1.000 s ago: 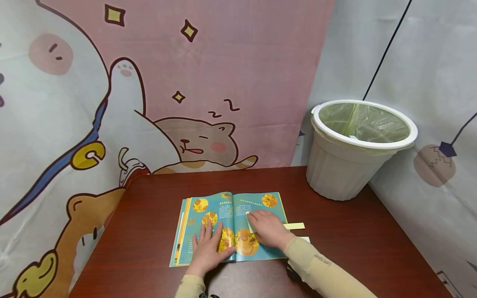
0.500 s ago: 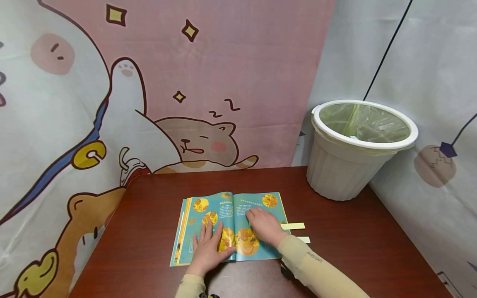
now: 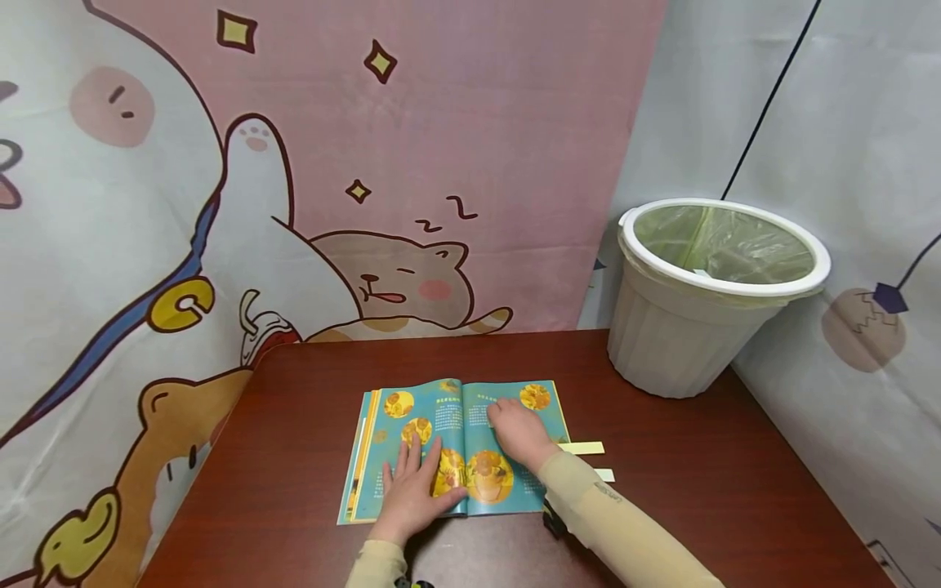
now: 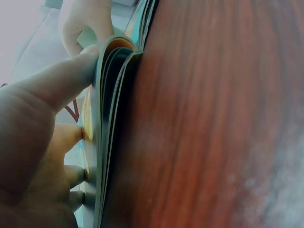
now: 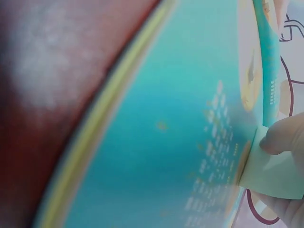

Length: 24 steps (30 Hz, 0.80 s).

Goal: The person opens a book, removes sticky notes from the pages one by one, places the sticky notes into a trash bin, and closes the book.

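Note:
An open teal book (image 3: 546,418) with yellow flower pictures lies on the table. My left hand (image 3: 413,494) rests on its left page, fingers spread, thumb reaching to the fold; in the left wrist view that thumb presses beside the curved page edges. Over the right page is my right hand (image 3: 520,433). Seen from the right wrist, it pinches a pale green paper slip (image 5: 278,175) between thumb and fingers, with the slip's edge against the page. From the head view the slip is hidden behind the hand.
Two pale paper strips, a yellowish one (image 3: 586,447) and a greenish one (image 3: 604,474), stick out past the book's right edge. A white lined bin (image 3: 665,343) stands at the table's back right corner. Behind the table (image 3: 294,425) hangs a printed cat cloth (image 3: 500,163).
My right hand has moved slightly up and left across the right page. The slip showing beside it a second ago is now out of sight in the head view. The left hand stays put.

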### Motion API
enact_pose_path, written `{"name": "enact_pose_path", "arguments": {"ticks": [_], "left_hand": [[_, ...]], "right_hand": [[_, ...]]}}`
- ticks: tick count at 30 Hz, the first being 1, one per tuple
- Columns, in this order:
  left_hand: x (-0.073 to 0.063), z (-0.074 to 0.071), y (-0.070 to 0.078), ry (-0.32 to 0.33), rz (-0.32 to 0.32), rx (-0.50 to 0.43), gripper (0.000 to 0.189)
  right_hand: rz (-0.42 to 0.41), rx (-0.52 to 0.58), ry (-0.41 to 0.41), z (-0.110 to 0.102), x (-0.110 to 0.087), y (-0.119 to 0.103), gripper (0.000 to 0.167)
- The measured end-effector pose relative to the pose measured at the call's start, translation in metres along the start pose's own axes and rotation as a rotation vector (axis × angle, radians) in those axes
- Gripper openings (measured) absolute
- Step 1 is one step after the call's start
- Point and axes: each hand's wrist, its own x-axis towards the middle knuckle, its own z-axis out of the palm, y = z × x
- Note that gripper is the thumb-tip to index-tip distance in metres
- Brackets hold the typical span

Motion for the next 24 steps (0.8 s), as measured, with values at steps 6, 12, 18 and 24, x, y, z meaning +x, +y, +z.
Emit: {"name": "enact_pose_path", "arguments": {"ticks": [6,12,18,24], "left_hand": [[0.000,-0.001,0.001,0.000,0.001,-0.003,0.092],[0.000,0.000,0.000,-0.007,0.001,-0.006,0.092],[0.000,0.001,0.000,-0.012,-0.001,0.001,0.094],[-0.001,-0.001,0.002,-0.016,0.000,0.007,0.094]], "right_hand": [[0.011,0.037,-0.002,-0.002,0.001,0.003,0.008],[0.127,0.271,-0.015,0.000,-0.002,0.011,0.010],[0.255,0.452,-0.019,-0.003,-0.008,0.021,0.007],[0.368,0.569,-0.026,-0.006,-0.013,0.033,0.004]]}}
